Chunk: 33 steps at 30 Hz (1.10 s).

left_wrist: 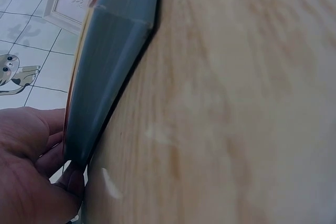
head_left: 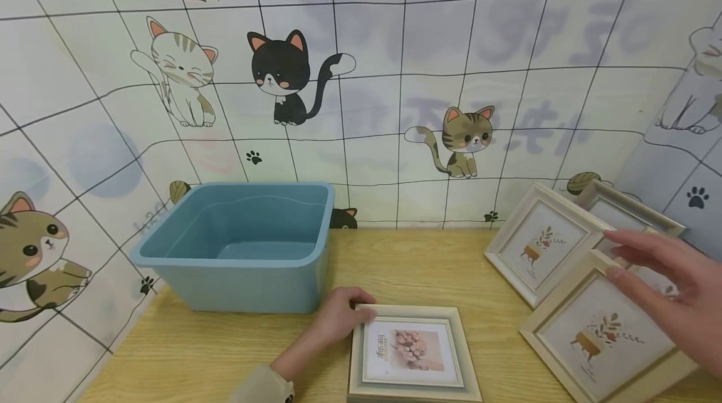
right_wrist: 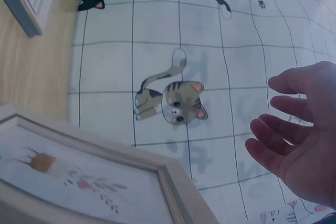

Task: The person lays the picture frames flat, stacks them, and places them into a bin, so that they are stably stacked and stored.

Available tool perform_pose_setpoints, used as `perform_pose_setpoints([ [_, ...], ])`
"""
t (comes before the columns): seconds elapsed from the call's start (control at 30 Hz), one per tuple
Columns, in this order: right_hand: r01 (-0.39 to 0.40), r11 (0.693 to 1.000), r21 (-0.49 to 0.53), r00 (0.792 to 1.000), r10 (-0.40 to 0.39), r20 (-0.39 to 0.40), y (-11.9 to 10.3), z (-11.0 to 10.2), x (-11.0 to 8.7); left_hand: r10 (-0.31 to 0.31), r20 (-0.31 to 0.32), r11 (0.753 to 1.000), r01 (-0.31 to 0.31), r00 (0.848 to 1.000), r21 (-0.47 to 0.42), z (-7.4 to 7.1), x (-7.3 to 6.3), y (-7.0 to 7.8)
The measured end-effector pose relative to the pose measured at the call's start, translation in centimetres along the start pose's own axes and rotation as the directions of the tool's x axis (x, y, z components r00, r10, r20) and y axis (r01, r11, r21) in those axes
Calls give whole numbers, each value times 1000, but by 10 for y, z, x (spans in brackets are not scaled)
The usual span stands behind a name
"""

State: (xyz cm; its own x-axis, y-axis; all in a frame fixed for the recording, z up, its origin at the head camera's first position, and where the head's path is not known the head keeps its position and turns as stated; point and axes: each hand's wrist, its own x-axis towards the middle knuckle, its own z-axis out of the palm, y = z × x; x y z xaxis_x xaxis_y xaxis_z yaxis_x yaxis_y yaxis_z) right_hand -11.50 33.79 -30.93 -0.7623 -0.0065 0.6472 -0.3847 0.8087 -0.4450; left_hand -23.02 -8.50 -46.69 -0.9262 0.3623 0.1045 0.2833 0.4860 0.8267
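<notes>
A cream picture frame [head_left: 414, 353] with a pink flower print lies face up on the wooden table. My left hand [head_left: 341, 316] holds its upper left corner, thumb and fingers around the edge. In the left wrist view the left hand [left_wrist: 37, 161] is at the end of the frame's thick grey-blue side [left_wrist: 107, 61]. At the right, my right hand [head_left: 677, 293] is held with fingers spread and bent a little, over a leaning picture frame [head_left: 598, 340] with a plant print. The right wrist view has the right hand [right_wrist: 296, 129] apart from that frame's corner [right_wrist: 173, 177].
Behind the leaning frame, further picture frames [head_left: 541, 243] stand tilted against one another at the right, one with a greyer rim [head_left: 637, 202]. A blue plastic bin [head_left: 248, 284] stands at the back left. A cat-print sheet [head_left: 372, 108] covers the walls behind the wooden table [head_left: 417, 265].
</notes>
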Motion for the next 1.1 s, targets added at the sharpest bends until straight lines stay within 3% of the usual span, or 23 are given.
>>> perform_pose_setpoints([
  [0.17,72,997,-16,996,-72,-60,39,-9,1,-9,-1,1000,9,1000,-10,0,0,1],
  [0.27,-69,990,-120,996,75,47,59,-10,-5,-10,-5,1000,10,1000,-9,0,0,2],
  [0.33,-149,973,-178,975,174,135,70,-10,-8,-7,-5,1000,7,1000,-9,-1,0,2],
  [0.43,-231,946,-228,916,290,275,79,-8,-13,2,-4,1000,-2,1000,-13,-2,-1,3],
  [0.57,-267,931,-248,850,349,395,83,-6,-16,6,-2,1000,-6,1000,-8,-2,-1,3],
  [0.63,-269,929,-253,836,356,418,82,-5,-16,-1,-1,1000,1,1000,-3,-1,0,3],
  [0.8,-243,931,-272,846,341,410,79,-4,-16,-1,-1,1000,1,1000,-1,-1,1,2],
  [0.97,-261,931,-253,843,348,410,77,-4,-18,9,4,1000,-9,1000,-4,-1,1,2],
  [1.03,-247,936,-250,859,331,390,77,-4,-19,16,11,1000,-15,1000,-14,-3,1,2],
  [1.1,-240,938,-252,858,326,397,75,-4,-18,17,17,1000,-17,1000,-26,-5,0,2],
])
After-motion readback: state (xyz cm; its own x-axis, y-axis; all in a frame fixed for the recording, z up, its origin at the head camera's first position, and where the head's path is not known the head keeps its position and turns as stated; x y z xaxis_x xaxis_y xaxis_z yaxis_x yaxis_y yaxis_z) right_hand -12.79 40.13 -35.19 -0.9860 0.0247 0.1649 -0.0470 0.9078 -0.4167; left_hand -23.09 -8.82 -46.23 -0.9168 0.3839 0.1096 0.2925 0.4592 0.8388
